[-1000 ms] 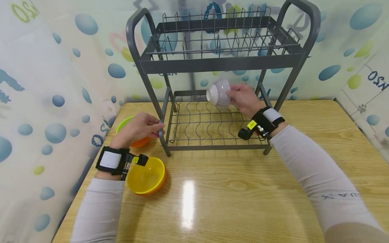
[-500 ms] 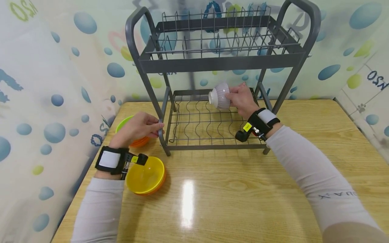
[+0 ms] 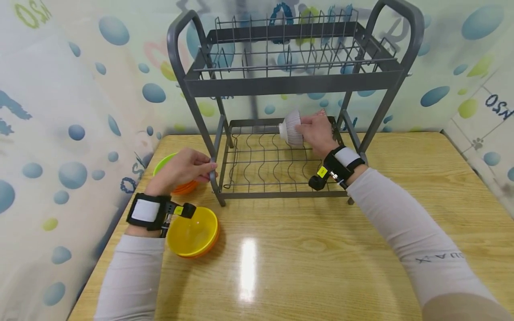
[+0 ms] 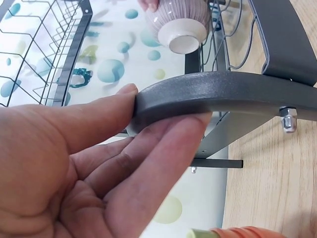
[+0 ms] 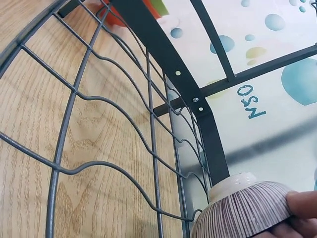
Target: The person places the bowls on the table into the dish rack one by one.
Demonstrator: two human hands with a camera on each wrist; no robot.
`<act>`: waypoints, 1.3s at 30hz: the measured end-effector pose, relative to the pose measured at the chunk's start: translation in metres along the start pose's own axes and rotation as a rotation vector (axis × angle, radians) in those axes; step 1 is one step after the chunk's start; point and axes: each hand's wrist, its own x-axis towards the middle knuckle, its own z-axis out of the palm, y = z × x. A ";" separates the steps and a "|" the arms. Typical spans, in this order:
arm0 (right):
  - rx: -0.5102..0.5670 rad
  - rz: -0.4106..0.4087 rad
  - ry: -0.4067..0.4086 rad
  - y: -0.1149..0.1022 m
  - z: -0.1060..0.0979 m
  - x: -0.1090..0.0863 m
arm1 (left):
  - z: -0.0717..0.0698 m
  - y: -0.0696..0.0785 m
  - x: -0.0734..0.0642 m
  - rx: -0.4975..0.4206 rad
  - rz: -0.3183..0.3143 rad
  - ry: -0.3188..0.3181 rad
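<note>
My right hand (image 3: 317,133) pinches a small white bowl with thin purple-brown stripes (image 3: 294,128) by its rim. The bowl is tipped on its side, its white foot facing left, close over the back of the rack's lower wire shelf (image 3: 261,161). In the right wrist view the striped bowl (image 5: 242,210) sits right at the shelf's back wires. My left hand (image 3: 180,169) grips the dark grey side bar of the dish rack (image 3: 293,84) between thumb and fingers. The curved bar end (image 4: 198,94) shows between them in the left wrist view.
A nested stack of yellow and orange bowls (image 3: 192,234) stands in front of the rack's left leg. Behind my left hand are green and orange bowls (image 3: 162,164). A small red-patterned thing (image 3: 322,112) shows behind my right hand. The upper tier (image 3: 297,84) overhangs the lower shelf.
My right hand has moved the striped bowl slightly right and down toward the lower shelf. The left hand keeps its grip on the rack's side bar.
</note>
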 end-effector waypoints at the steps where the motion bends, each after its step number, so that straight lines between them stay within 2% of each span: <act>1: -0.009 -0.006 0.005 0.000 0.000 0.000 | 0.000 0.000 0.000 -0.004 -0.002 -0.001; 5: -0.042 -0.038 0.022 0.001 0.000 0.000 | 0.000 0.000 0.001 -0.024 -0.011 -0.005; 15: -0.226 -0.112 0.085 0.002 0.009 -0.001 | 0.001 -0.001 0.002 -0.025 -0.012 -0.006; 30: -0.317 -0.178 0.123 0.001 0.011 -0.003 | 0.002 -0.001 0.002 -0.013 -0.001 0.002; 39: -0.255 -0.150 0.105 0.002 0.012 -0.002 | 0.002 -0.001 0.003 -0.021 -0.001 0.003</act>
